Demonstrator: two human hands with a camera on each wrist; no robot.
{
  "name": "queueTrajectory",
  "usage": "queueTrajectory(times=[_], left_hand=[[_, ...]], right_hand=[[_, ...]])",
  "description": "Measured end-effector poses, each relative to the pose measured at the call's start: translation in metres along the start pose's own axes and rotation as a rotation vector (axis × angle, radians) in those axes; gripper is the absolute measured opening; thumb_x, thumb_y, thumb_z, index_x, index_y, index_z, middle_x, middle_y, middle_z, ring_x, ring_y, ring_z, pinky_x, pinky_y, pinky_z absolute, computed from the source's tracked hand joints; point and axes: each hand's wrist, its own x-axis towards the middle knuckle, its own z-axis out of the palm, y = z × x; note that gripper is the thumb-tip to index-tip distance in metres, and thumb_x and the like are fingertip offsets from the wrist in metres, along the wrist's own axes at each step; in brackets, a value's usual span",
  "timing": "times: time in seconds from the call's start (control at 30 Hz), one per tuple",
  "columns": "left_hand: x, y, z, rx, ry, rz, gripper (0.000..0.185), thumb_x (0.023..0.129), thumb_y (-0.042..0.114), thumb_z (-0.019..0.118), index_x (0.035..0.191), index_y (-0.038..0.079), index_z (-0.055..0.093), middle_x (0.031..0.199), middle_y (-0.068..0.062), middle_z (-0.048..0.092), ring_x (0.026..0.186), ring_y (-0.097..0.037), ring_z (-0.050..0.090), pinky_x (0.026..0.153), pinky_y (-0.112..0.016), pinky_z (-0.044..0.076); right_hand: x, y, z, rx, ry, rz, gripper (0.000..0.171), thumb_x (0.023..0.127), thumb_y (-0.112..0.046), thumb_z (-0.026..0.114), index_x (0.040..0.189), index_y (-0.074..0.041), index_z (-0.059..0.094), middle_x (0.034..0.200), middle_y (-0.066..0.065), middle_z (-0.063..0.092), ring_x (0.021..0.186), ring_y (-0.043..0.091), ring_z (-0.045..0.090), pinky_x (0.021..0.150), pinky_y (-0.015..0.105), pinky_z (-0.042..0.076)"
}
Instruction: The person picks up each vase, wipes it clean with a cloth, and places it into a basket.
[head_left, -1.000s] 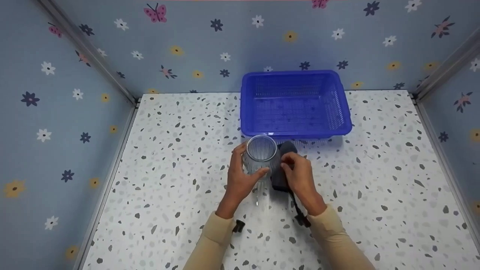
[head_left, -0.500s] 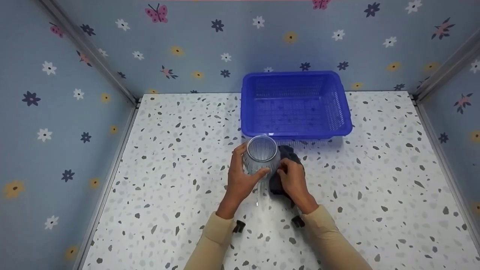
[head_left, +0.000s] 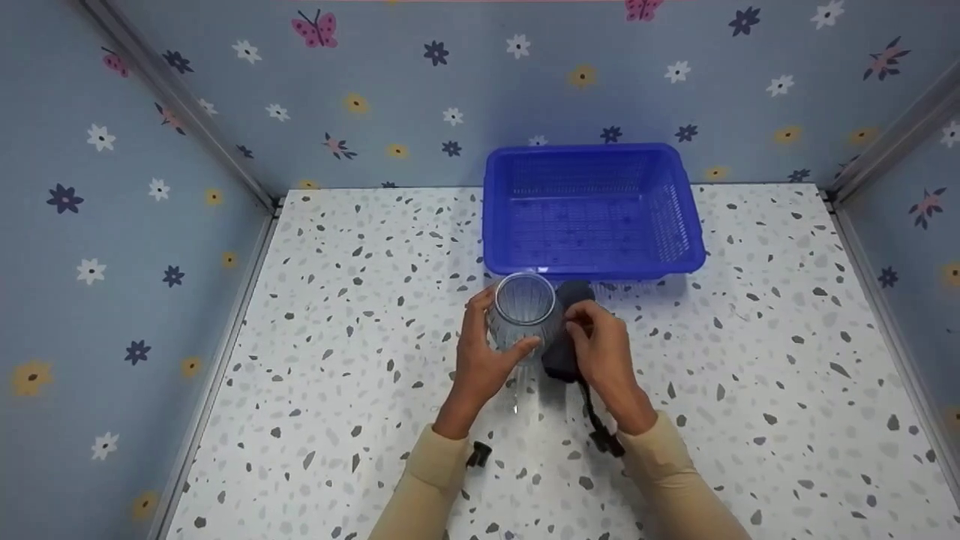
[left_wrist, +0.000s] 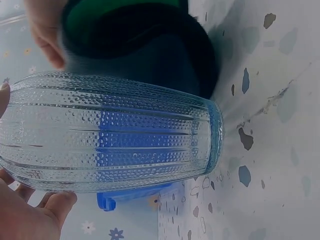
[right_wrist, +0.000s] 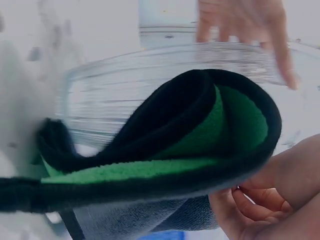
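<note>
A clear ribbed glass vase (head_left: pixel 517 334) stands upright, its round mouth facing up. Dimpled dots cover its wall in the left wrist view. My left hand (head_left: pixel 484 364) holds it from the left, thumb on the near side and fingers round the back. My right hand (head_left: pixel 606 352) pinches a dark grey cloth (head_left: pixel 559 360) with thumb and fingers at the vase's right side. In the right wrist view the cloth (right_wrist: pixel 125 175) is folded over, showing a green fleecy inner face and a black edge band. Its lower part hangs down along the glass.
A blue plastic basket (head_left: pixel 495 217) with perforated walls sits right behind the vase, against the flowered back wall (head_left: pixel 397 90). Flowered panels also enclose the left and right sides. The speckled white tabletop (head_left: pixel 337 337) runs under everything. Black strap clips (head_left: pixel 480 454) hang by the sleeves.
My right hand first slid left and nearer to me along the vase with the cloth, then came back right and outward. My left hand and the vase have stayed in place.
</note>
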Motion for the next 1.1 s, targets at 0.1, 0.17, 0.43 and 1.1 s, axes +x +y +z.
queueTrajectory(times=[0.1,0.17,0.43,1.1], left_hand=[[-0.001,0.0,0.0,-0.005,-0.002,-0.005,0.083,0.086,0.02,0.091,0.152,0.003,0.044,0.161,-0.013,0.045,0.15,-0.028,0.042,0.118,-0.047,0.042],[0.0,0.001,0.0,-0.013,-0.006,-0.009,0.083,0.086,0.02,0.091,0.152,0.003,0.044,0.161,-0.013,0.044,0.15,-0.027,0.042,0.119,-0.046,0.042],[0.0,0.001,0.0,-0.014,-0.005,-0.016,0.083,0.086,0.019,0.091,0.152,0.004,0.043,0.16,-0.014,0.045,0.15,-0.029,0.043,0.118,-0.049,0.042],[0.0,-0.001,-0.014,-0.01,-0.158,-0.049,0.079,0.095,0.026,0.079,0.153,0.003,0.031,0.173,-0.014,0.027,0.159,-0.03,0.027,0.124,-0.053,0.031]], right_hand=[[0.0,-0.014,-0.005,0.0,0.031,-0.039,0.012,0.097,0.013,0.066,0.102,0.002,0.07,0.098,0.018,0.074,0.09,0.034,0.074,0.08,0.049,0.059],[0.0,-0.021,-0.007,-0.006,0.05,-0.059,0.012,0.097,0.013,0.066,0.102,0.003,0.07,0.098,0.018,0.074,0.09,0.035,0.074,0.08,0.05,0.059],[0.002,-0.036,-0.009,-0.026,0.081,-0.102,0.011,0.095,0.012,0.069,0.102,0.003,0.071,0.099,0.018,0.074,0.09,0.034,0.073,0.081,0.049,0.06],[-0.003,-0.023,-0.014,0.108,0.039,-0.097,0.01,0.097,0.012,0.068,0.102,0.004,0.071,0.099,0.017,0.072,0.087,0.029,0.072,0.077,0.043,0.059]])
